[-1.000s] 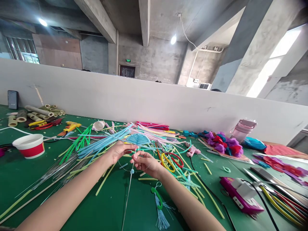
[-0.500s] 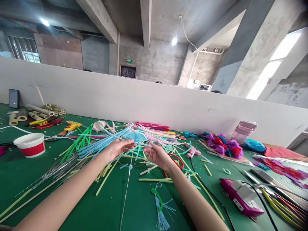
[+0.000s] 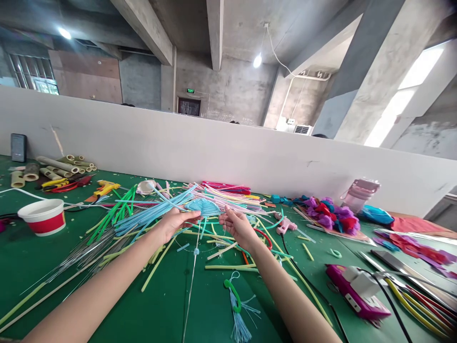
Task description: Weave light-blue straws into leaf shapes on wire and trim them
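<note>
A light-blue, ribbed, fan-shaped piece [image 3: 203, 206] is held up between my two hands. My left hand [image 3: 174, 224] is closed on its lower left edge, thumb and fingers pinching. My right hand [image 3: 236, 227] is closed at the right corner of the piece, its fingertips pressed together there; a fine thread seems to loop below them. From under the piece hangs a pale cord with a small blue bead [image 3: 196, 251] on it. A green ring with a blue tassel [image 3: 241, 324] lies on the table nearer to me.
Blue pipe-cleaner-like sticks [image 3: 153, 209] and pink ones [image 3: 228, 197] lie heaped behind my hands. A pink glue gun [image 3: 285, 224], a purple power strip [image 3: 357, 297] and pliers stand to the right. On the left are a red-and-white paper cup [image 3: 43, 221], a yellow glue gun [image 3: 105, 188] and bamboo pieces [image 3: 64, 166].
The fan-shaped piece has turned to show more of its face. My right fingers have drawn together at its corner, and the bead has swung slightly to the right.
</note>
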### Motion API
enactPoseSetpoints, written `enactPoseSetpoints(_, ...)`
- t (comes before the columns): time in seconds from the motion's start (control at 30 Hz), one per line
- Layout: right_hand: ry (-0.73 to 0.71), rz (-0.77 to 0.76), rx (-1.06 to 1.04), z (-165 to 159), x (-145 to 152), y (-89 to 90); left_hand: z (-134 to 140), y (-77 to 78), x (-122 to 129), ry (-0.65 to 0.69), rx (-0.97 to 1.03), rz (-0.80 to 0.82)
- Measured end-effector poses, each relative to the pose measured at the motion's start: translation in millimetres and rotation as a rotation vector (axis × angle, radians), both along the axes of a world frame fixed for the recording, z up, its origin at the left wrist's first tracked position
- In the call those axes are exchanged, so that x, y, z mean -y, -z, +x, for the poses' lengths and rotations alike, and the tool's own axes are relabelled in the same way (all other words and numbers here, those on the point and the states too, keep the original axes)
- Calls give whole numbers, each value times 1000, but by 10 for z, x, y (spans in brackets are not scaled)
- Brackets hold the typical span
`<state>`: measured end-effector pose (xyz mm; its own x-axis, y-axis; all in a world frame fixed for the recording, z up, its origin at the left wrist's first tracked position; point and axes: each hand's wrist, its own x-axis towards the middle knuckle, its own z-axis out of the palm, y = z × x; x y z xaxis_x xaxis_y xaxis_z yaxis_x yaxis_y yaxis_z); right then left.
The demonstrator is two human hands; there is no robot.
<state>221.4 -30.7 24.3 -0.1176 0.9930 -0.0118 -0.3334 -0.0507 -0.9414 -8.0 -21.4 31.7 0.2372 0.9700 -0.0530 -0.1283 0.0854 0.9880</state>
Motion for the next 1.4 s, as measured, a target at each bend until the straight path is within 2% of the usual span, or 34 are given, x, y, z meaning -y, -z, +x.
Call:
enactPoseSetpoints(0.13,-14,-48,-101,-10,18,-34,11,-10,19,-14,-9,22)
enactPoseSetpoints(0.33,25,-50,-97,-56,7,27,25,20,20,22,-59,37)
enactPoseSetpoints(0.4,52,-42,-86,-52,-13,54,-14,-12,34,146,-41,63)
enactPoseSetpoints(0.5,94,-19,-78,-27,-45,66,-146,-108,68,439,80,62)
enactPoseSetpoints(0.6,93,3,-83,-17,-43,37,-303,-188,82,569,246,60)
enactPoseSetpoints(0.73,80,53,-90,-66,27,-20,-425,-231,52,477,455,41)
enactPoseSetpoints(0.9,27,152,-16,-149,77,-112,-502,-411,-23,449,444,-80)
enactPoseSetpoints(1.0,-19,253,41,-180,42,-299,-579,-620,-85,520,379,-101)
enactPoseSetpoints(1.17,-25,408,138,-150,34,-900,-646,-991,-136,482,255,-2)
enactPoseSetpoints(1.27,-11,511,290,-89,100,-1226,-545,-1164,-67,494,116,76)
enactPoseSetpoints(1.33,19,588,348,-60,157,-1359,-405,-1246,26,498,23,192)
enactPoseSetpoints(1.4,61,648,368,-54,222,-1431,-233,-1304,138,397,-135,349)
